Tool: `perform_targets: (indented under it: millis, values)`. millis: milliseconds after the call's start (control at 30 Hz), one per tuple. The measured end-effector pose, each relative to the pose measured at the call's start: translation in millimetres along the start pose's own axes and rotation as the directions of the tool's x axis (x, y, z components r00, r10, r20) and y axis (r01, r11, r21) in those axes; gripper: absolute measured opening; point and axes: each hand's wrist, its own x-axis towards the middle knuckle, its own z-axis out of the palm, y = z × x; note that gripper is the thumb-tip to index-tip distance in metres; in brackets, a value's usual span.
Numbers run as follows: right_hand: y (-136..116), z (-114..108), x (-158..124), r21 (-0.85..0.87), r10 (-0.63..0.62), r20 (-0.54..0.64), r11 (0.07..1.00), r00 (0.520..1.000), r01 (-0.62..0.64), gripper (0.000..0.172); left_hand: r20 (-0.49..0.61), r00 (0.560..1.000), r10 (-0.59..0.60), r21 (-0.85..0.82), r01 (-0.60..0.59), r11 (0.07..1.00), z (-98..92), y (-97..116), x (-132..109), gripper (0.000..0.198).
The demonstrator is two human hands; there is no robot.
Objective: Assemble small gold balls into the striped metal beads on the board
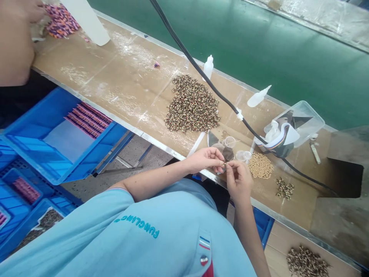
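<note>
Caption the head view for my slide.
Left hand and right hand pinch a tiny part near a heap of small brown rings.

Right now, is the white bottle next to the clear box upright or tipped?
Tipped: the white bottle lies on its side on the bench, nozzle toward the green belt. The other bottle stands upright.

Bright, even overhead light, soft shadows, mild glare on the workbench (pixel 121 84), slightly soft focus.
</note>
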Motion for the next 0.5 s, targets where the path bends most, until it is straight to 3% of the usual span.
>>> perform_targets:
  millis: [367, 500]
  values:
    - [0.1, 2.1, -0.8, -0.006, 0.002, -0.002, 1.0, 1.0, -0.002, 0.014, 0.014, 0.999, 0.037, 0.025, -0.038, 0.999, -1.3, -2.7, 0.7, 0.035]
    - [-1.2, 1.9, -3.8, 0.049, 0.034, -0.064, 0.998, 0.997, -0.03, 0.011, 0.008, 0.995, 0.097, 0.033, -0.097, 0.995, -0.3, -5.9, -0.5, 0.038]
